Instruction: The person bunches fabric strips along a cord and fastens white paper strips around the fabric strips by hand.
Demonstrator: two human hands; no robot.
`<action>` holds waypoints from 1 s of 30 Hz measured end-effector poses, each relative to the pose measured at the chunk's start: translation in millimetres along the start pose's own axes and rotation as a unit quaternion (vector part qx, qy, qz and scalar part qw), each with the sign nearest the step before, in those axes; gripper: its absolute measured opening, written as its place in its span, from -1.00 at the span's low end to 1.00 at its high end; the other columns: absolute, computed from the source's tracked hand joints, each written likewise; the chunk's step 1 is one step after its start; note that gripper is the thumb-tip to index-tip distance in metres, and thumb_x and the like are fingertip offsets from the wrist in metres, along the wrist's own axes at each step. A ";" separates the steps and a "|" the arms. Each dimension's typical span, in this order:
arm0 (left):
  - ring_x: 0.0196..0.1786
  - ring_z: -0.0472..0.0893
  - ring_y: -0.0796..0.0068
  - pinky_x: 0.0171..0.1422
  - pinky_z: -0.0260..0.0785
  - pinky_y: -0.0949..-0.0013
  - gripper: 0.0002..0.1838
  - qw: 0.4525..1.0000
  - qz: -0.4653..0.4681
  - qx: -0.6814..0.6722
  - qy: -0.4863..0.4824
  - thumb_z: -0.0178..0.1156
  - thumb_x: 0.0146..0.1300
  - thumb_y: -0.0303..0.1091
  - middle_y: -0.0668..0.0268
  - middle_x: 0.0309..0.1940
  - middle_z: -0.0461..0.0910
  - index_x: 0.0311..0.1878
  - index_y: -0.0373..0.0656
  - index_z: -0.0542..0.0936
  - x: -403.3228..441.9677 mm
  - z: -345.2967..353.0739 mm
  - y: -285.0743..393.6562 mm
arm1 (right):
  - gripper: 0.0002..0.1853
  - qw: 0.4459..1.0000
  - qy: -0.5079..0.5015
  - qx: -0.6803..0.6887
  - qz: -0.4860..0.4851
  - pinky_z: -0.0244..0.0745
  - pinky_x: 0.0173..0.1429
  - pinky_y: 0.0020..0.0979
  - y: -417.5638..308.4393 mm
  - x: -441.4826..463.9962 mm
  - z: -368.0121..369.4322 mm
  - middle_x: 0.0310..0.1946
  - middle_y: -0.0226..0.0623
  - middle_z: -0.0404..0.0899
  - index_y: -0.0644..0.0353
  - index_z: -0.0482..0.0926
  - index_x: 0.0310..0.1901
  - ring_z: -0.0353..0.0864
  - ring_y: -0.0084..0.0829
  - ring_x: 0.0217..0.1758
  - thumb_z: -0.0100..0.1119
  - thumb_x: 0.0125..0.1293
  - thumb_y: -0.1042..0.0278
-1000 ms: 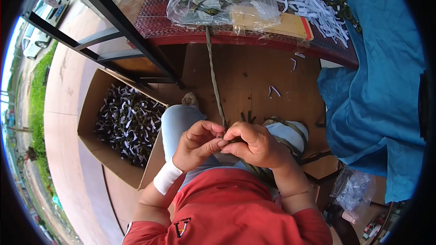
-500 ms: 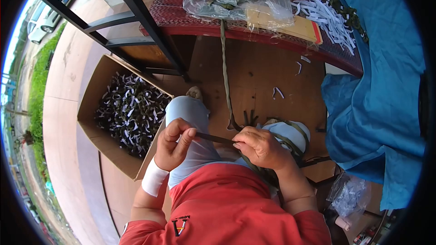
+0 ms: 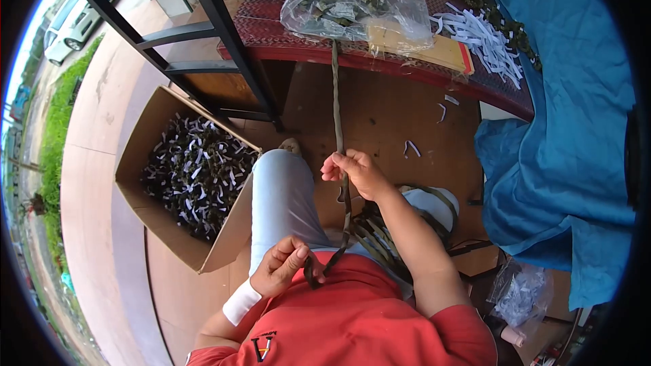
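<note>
A long olive-green fabric strap (image 3: 336, 102) runs down from the table edge, past my lap, towards my waist. My right hand (image 3: 361, 173) is closed around it at about knee height, thumb and fingers pinched together. Below that grip the strap hangs loosely and curls near my belly. My left hand (image 3: 279, 268), with a white band at the wrist, is pinched on the strap's dark lower end. More olive straps (image 3: 380, 237) lie across my right thigh.
A cardboard box (image 3: 196, 257) of dark pieces with white strips stands at left beside a black metal frame (image 3: 227, 47). On the red table (image 3: 271, 47) are a clear plastic bag (image 3: 352, 0), white strips (image 3: 485, 37) and brown card (image 3: 434, 54). Blue cloth (image 3: 556, 149) hangs at right.
My right hand has moved up and slightly left onto the hanging strap. My left hand has dropped towards my waist. The taut stretch between the hands now hangs in a loose curve.
</note>
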State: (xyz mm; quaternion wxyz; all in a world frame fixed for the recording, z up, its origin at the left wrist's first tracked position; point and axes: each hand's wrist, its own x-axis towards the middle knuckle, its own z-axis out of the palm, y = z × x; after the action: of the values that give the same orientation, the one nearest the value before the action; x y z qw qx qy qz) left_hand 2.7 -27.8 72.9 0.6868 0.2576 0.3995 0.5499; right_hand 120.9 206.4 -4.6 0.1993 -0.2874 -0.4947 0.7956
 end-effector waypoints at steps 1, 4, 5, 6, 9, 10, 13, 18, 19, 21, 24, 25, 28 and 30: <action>-0.37 0.59 0.40 -0.26 0.45 0.40 -0.82 1.000 0.005 -0.003 0.011 -0.17 0.45 -0.25 0.24 -0.47 0.50 -0.23 -0.15 0.27 0.7 -0.6 -0.9 | -0.62 1.000 -0.005 0.027 -0.003 0.51 -0.17 -0.43 -2.0 14.8 2.3 -0.37 -0.26 0.54 0.23 0.52 -0.24 0.56 -0.47 -0.31 0.02 0.34 0.00; -0.56 0.51 0.40 -0.20 0.50 0.19 -0.80 0.996 -0.029 -0.003 0.082 -0.13 0.44 -0.26 0.28 -0.56 0.39 -0.28 -0.16 0.30 11.2 -9.3 -3.6 | -0.67 0.989 0.058 0.138 -0.007 0.55 -0.32 -0.37 -24.5 71.3 -8.6 -0.50 -0.29 0.54 0.19 0.49 -0.43 0.56 -0.45 -0.46 0.03 0.35 0.10; -0.66 0.38 0.49 -0.29 0.47 0.24 -0.82 0.995 -0.016 -0.016 0.097 -0.10 0.43 -0.25 0.33 -0.60 0.31 -0.27 -0.13 0.32 20.8 -7.8 -0.3 | -0.68 0.986 0.070 0.153 -0.021 0.55 -0.32 -0.35 -32.3 90.9 -14.2 -0.49 -0.29 0.55 0.19 0.49 -0.42 0.56 -0.44 -0.47 0.03 0.35 0.11; -0.67 0.34 0.50 -0.31 0.45 0.27 -0.83 0.994 -0.012 -0.018 0.103 -0.10 0.43 -0.25 0.33 -0.60 0.30 -0.25 -0.13 0.33 29.9 -8.4 2.2 | -0.69 0.986 0.084 0.145 -0.022 0.55 -0.32 -0.34 -41.7 106.1 -16.3 -0.49 -0.28 0.55 0.19 0.49 -0.42 0.55 -0.43 -0.47 0.04 0.34 0.11; -0.70 0.23 0.56 -0.40 0.36 0.40 -0.84 0.994 0.017 -0.052 0.090 -0.09 0.43 -0.26 0.37 -0.61 0.26 -0.10 -0.12 0.37 60.6 -16.3 5.0 | -0.66 0.987 0.061 0.141 -0.039 0.53 -0.32 -0.34 -60.3 129.3 -14.5 -0.49 -0.27 0.55 0.20 0.50 -0.42 0.56 -0.40 -0.46 0.05 0.33 0.07; -0.70 0.23 0.57 -0.41 0.35 0.42 -0.82 0.993 0.030 -0.044 0.106 -0.08 0.42 -0.25 0.38 -0.62 0.25 -0.06 -0.13 0.37 73.6 -16.7 10.0 | -0.65 0.988 0.042 0.140 -0.046 0.52 -0.32 -0.35 -65.2 130.0 -12.5 -0.49 -0.26 0.55 0.20 0.50 -0.42 0.56 -0.40 -0.46 0.05 0.33 0.06; -0.70 0.24 0.63 -0.47 0.31 0.48 -0.73 0.987 0.041 0.017 0.157 -0.03 0.40 -0.19 0.44 -0.64 0.26 0.01 -0.15 0.40 128.8 -16.5 36.7 | -0.62 0.992 0.038 0.106 -0.060 0.50 -0.31 -0.38 -68.6 130.8 -13.0 -0.48 -0.26 0.56 0.21 0.51 -0.42 0.57 -0.39 -0.45 0.06 0.32 0.02; -0.68 0.24 0.78 -0.55 0.18 0.60 -0.68 0.987 0.035 0.136 0.073 0.14 0.28 -0.03 0.58 -0.62 0.36 -0.20 -0.12 0.59 215.5 -29.6 39.8 | -0.49 0.993 0.067 -0.022 -0.093 0.48 -0.24 -0.46 -76.3 109.9 -8.7 -0.42 -0.29 0.57 0.28 0.57 -0.22 0.60 -0.47 -0.36 0.01 0.32 -0.12; -0.67 0.24 0.79 -0.56 0.15 0.62 -0.68 0.984 0.037 0.125 0.119 0.16 0.27 -0.03 0.58 -0.63 0.37 -0.19 -0.11 0.60 221.8 -23.3 53.3 | -0.47 0.992 0.057 -0.062 -0.097 0.48 -0.22 -0.46 -69.4 90.6 -17.8 -0.41 -0.28 0.58 0.30 0.57 -0.20 0.60 -0.47 -0.33 0.01 0.31 -0.14; -0.64 0.25 0.81 -0.57 0.11 0.64 -0.68 0.975 0.036 0.142 0.170 0.18 0.25 -0.04 0.60 -0.59 0.42 -0.19 -0.11 0.62 237.3 -30.4 72.2 | -0.43 0.984 0.038 -0.140 -0.101 0.49 -0.19 -0.46 -52.8 47.8 -43.5 -0.38 -0.27 0.59 0.32 0.56 -0.16 0.61 -0.48 -0.29 0.00 0.31 -0.17; -0.49 0.32 0.81 -0.45 0.14 0.64 -0.65 0.967 0.055 0.189 0.160 0.19 0.25 -0.03 0.56 -0.48 0.50 -0.15 -0.13 0.63 265.5 -54.3 68.4 | -0.63 0.979 -0.072 -0.180 -0.065 0.44 -0.26 -0.53 -19.5 32.9 -22.1 -0.44 -0.38 0.56 0.30 0.55 -0.26 0.54 -0.59 -0.36 0.08 0.33 0.07; -0.45 0.35 0.80 -0.39 0.16 0.65 -0.64 0.971 0.045 0.182 0.149 0.19 0.24 -0.02 0.53 -0.46 0.52 -0.13 -0.13 0.62 271.9 -57.3 55.7 | -0.69 0.984 -0.051 -0.162 -0.044 0.42 -0.27 -0.53 -20.1 25.5 -15.6 -0.47 -0.41 0.55 0.27 0.55 -0.29 0.51 -0.61 -0.39 0.10 0.32 0.13; -0.17 0.49 0.65 -0.10 0.24 0.62 -0.56 0.970 0.071 0.143 0.184 0.15 0.28 -0.02 0.38 -0.23 0.59 0.00 -0.20 0.57 241.7 -49.1 52.0 | -0.79 0.999 -0.001 -0.027 -0.036 0.40 -0.26 -0.54 -30.9 41.9 -11.7 -0.49 -0.42 0.54 0.23 0.55 -0.34 0.49 -0.62 -0.42 0.14 0.29 0.25; -0.07 0.51 0.57 -0.03 0.26 0.58 -0.54 0.949 0.148 0.123 0.250 0.11 0.31 -0.03 0.32 -0.13 0.59 0.04 -0.24 0.54 215.6 -40.5 45.2 | -0.83 0.994 0.066 0.050 -0.077 0.39 -0.22 -0.54 -47.5 73.3 -28.7 -0.48 -0.41 0.54 0.23 0.56 -0.37 0.48 -0.61 -0.41 0.17 0.25 0.30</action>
State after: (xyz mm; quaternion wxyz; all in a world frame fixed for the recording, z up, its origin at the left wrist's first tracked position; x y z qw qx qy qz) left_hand -39.4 187.9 29.3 0.4387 0.2507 0.5806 0.6384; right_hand 85.9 290.3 9.2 0.3067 -0.2903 -0.4604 0.7809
